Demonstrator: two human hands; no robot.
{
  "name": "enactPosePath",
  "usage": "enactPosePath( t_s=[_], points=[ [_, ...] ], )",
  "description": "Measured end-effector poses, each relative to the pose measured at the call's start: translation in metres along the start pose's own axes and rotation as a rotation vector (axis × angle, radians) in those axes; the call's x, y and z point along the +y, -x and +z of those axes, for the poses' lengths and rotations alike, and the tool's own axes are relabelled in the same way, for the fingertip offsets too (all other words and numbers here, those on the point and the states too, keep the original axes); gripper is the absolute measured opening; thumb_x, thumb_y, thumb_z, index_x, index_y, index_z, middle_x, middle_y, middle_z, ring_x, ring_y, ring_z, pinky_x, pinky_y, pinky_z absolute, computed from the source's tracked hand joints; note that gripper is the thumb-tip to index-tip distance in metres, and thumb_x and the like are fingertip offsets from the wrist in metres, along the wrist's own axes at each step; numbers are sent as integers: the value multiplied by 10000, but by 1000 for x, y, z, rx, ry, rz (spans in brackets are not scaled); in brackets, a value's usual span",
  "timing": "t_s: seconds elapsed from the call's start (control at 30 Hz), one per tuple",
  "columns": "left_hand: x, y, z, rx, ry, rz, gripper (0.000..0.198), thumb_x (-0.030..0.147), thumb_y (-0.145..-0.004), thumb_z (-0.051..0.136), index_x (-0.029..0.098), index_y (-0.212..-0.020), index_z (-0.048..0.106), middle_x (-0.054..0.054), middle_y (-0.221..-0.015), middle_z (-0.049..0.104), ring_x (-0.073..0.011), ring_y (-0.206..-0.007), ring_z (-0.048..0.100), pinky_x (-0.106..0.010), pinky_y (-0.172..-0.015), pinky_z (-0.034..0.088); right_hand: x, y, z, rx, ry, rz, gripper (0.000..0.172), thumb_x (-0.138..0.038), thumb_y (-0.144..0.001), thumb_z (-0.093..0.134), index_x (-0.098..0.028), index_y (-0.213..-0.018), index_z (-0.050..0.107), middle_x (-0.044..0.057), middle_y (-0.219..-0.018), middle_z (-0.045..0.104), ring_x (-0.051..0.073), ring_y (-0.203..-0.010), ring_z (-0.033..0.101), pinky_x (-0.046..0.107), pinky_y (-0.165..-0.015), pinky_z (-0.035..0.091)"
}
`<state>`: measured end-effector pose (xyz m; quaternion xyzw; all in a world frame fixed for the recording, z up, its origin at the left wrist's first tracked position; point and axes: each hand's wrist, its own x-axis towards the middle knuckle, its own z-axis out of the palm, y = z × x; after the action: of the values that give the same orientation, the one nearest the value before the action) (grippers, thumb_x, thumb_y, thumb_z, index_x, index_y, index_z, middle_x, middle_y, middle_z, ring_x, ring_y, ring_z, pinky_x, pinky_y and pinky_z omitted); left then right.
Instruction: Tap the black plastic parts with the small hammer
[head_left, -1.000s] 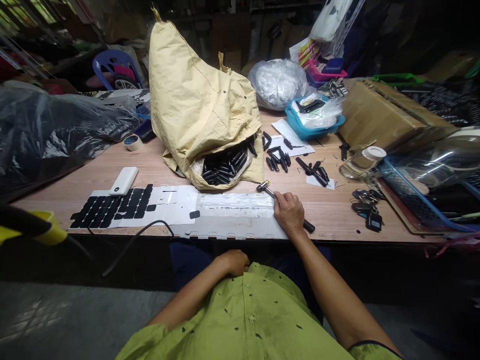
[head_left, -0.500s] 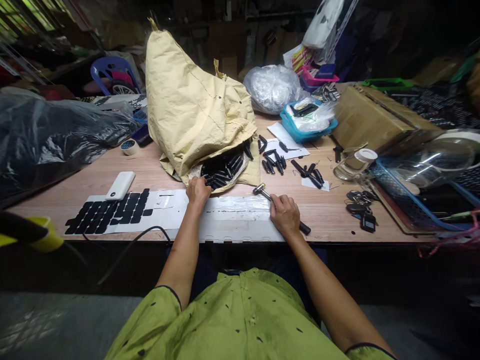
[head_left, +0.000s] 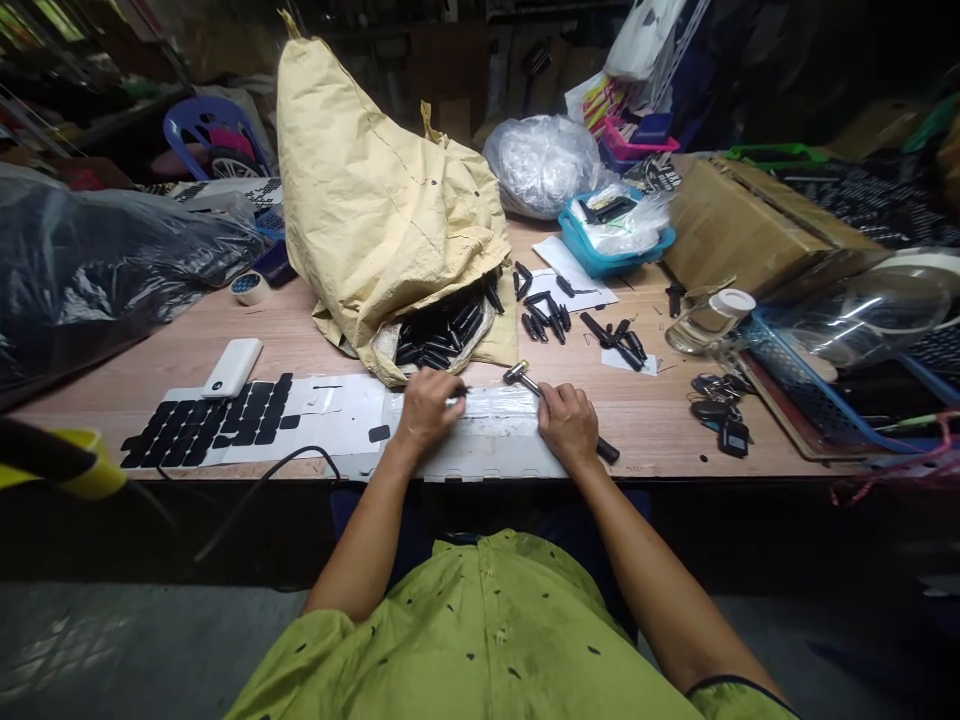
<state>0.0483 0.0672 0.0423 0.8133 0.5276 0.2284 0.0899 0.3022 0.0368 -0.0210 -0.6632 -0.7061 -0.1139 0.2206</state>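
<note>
My left hand (head_left: 430,412) is closed over the white board (head_left: 480,455), and the dark tip of a small black part (head_left: 462,391) sticks out from its fingers; most of the part is hidden. Wrapped round the handle of a small hammer (head_left: 529,384) is my right hand (head_left: 568,428), with the metal head pointing up and left over the board's far edge. Beyond my left hand, a large tan sack (head_left: 390,210) lies with its mouth towards me, full of black parts (head_left: 442,338). Several loose black parts (head_left: 550,318) lie to the sack's right.
Black stick-on pads (head_left: 217,425) and a white power bank (head_left: 233,368) lie at the left. A tape roll (head_left: 250,288) is behind them. On the right are keys (head_left: 720,410), a glass jar (head_left: 709,325), a blue basket (head_left: 825,400) and a cardboard box (head_left: 750,235).
My left hand has drawn back from the sack's mouth and moved right over the board, now with a small black part in it. My right hand stays on the hammer.
</note>
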Motion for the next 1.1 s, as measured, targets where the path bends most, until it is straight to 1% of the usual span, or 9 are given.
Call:
enactPosePath(
  t_s=[0.07,0.17,0.3,0.43,0.57,0.7,0.83,0.97,1.1],
  points=[
    [10,6,11,-132,63,133,126,229,-838,667,223,-948,730,-72,-955,702,-270,-970,578,-410,-914,427,0,0,0,4,1,0,302,-171,-941,481,-213,-1148,697,78,-885,575,223,-850,451,321,-721,311],
    [10,11,26,-235,170,161,160,234,-835,710,220,-990,746,-68,-981,693,-249,-957,589,-384,-888,450,0,0,1,12,4,-5,302,-168,-936,485,-215,-1144,698,75,-878,572,222,-847,449,319,-721,310],
    [-6,15,35,-188,266,34,286,284,-809,779,231,-1089,749,-54,-975,673,-248,-981,585,-389,-912,468,1,-1,2,20,-6,2,297,-174,-935,491,-216,-1141,700,75,-881,574,221,-845,451,317,-721,316],
    [-15,18,38,-154,301,-53,195,299,-803,792,234,-986,777,-40,-918,657,-243,-958,580,-386,-896,478,5,-3,3,11,-34,-1,295,-181,-938,496,-205,-1137,712,82,-881,597,218,-831,471,317,-705,338],
    [-13,17,39,-147,329,-72,166,300,-805,789,240,-960,782,-34,-884,653,-239,-948,575,-372,-874,478,5,1,-5,16,-152,30,307,-196,-950,475,-214,-1143,713,79,-856,609,218,-814,504,319,-707,387],
    [-9,13,39,-166,348,-92,182,299,-787,807,234,-957,790,-31,-869,653,-235,-943,575,-363,-871,469,-12,14,-22,55,-419,71,341,-263,-991,428,-224,-1200,694,84,-934,659,222,-882,597,335,-781,485],
    [-6,11,41,-175,361,-125,182,295,-773,822,238,-945,797,-27,-869,653,-232,-956,575,-355,-877,462,-38,27,-37,-20,-645,1,348,-312,-1014,422,-232,-1223,689,86,-1022,698,216,-955,654,345,-834,538],
    [-3,10,41,-177,358,-165,177,288,-758,835,253,-928,805,-21,-845,642,-231,-952,569,-356,-882,458,-54,34,-43,-41,-695,-86,369,-290,-1028,410,-239,-1281,673,71,-935,685,195,-883,657,321,-798,548],
    [-1,9,40,-190,348,-174,113,282,-760,827,263,-868,803,-17,-829,632,-227,-943,562,-353,-873,455,-57,40,-41,-43,-639,-132,398,-263,-1035,389,-258,-1336,650,59,-877,642,180,-812,637,297,-750,539]
  ],
)
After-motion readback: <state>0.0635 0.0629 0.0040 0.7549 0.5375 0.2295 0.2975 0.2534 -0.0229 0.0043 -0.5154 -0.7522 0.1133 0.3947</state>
